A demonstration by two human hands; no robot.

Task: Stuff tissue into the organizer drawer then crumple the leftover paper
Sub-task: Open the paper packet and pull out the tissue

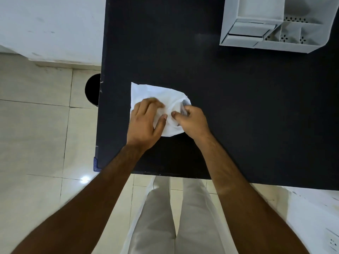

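Room: pale tiled floor (36,125) on the left, a white wall (45,24) beyond it, and a black round bin (93,89) tucked against the table's left edge.
Surface: a matte black table (238,116) fills the middle and right of the view, its near edge running just above the person's light trousers (165,217).
Edges: the table's left edge drops straight to the floor, just left of the tissue; the near-left corner carries a small blue cap (95,164).
Open room: and look at that, a broad bare stretch of black between the tissue and the far right corner, nothing lying in it.
Tissue: a white tissue sheet (146,92) sits near the table's left edge, in the near half, partly flat and partly bunched.
Tissue axis: the sheet runs longest from its far-left corner towards the near right; that far-left corner lies flat and pointed, the right side is gathered up into folds.
Left hand: the left hand (145,121) presses down on the sheet, fingers curled onto the paper, thumb angled inward.
Right hand: the right hand (192,121) is curled around the bunched right side, fingers tucked into the folds, thumb tip close to the left thumb.
Organizer: a white plastic organizer (227,24) stands at the far right corner, well apart from the hands, with small perforated compartments on its right.
Drawer: the organizer drawer (247,31) shows as a pale block on its front; whether it is pulled out is hard to tell.
Lower right: a white surface with a socket plate (332,241) at the frame's corner.
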